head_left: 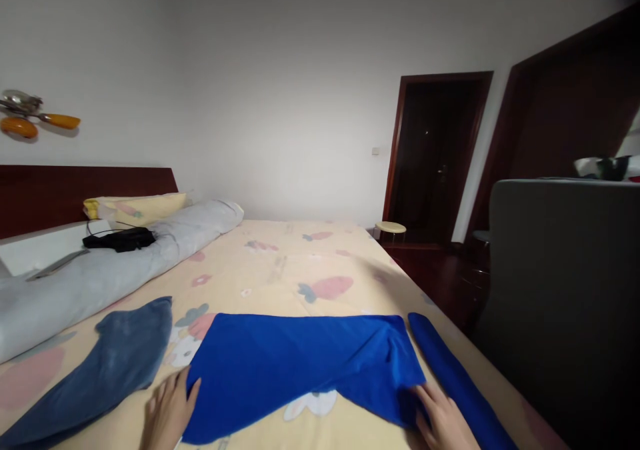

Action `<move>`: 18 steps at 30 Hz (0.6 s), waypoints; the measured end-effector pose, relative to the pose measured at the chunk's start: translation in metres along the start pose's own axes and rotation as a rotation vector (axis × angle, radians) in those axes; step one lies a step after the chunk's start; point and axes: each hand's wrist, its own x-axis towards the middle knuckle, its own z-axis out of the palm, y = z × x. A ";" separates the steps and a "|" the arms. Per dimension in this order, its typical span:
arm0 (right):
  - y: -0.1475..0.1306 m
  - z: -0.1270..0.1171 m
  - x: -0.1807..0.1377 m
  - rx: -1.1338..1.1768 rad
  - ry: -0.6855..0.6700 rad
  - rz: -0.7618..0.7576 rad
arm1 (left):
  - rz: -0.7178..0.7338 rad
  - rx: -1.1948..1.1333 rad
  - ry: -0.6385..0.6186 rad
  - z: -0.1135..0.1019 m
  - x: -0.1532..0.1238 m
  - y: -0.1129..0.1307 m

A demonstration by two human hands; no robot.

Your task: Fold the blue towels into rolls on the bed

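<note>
A bright blue cloth [285,350] lies spread on the bed, its near edge curving inward at the middle and its right part creased. At its left edge is my left hand [173,403], closed with thumb and fingers at the cloth's border. My right hand [443,417] pinches the cloth's lower right corner, where the fabric bunches into folds. To the right lies a narrow, rolled or folded blue fabric strip [457,377], apart from the cloth. A grey-blue cloth [107,363] rests flat left of my left hand.
The bed's patterned sheet [280,290] lies beneath everything. A long grey roll of bedding [165,243] runs along the left, with a black item [120,239] on it. Behind are a yellow pillow [145,208] and headboard [85,190]. A grey chair back [560,270] stands right; a stool [391,227] sits beyond.
</note>
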 end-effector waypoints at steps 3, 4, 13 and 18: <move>0.001 -0.001 -0.037 -0.071 -0.013 -0.025 | -0.159 0.064 -0.064 -0.008 -0.028 -0.024; 0.000 -0.002 -0.043 -0.069 -0.022 -0.036 | -0.188 0.038 -0.092 -0.010 -0.033 -0.029; -0.022 -0.025 -0.043 -0.142 0.083 -0.170 | -0.298 -0.647 -0.174 -0.031 -0.040 -0.029; -0.006 -0.033 -0.051 -0.134 0.134 -0.194 | -0.483 -0.988 -0.076 -0.042 -0.040 -0.027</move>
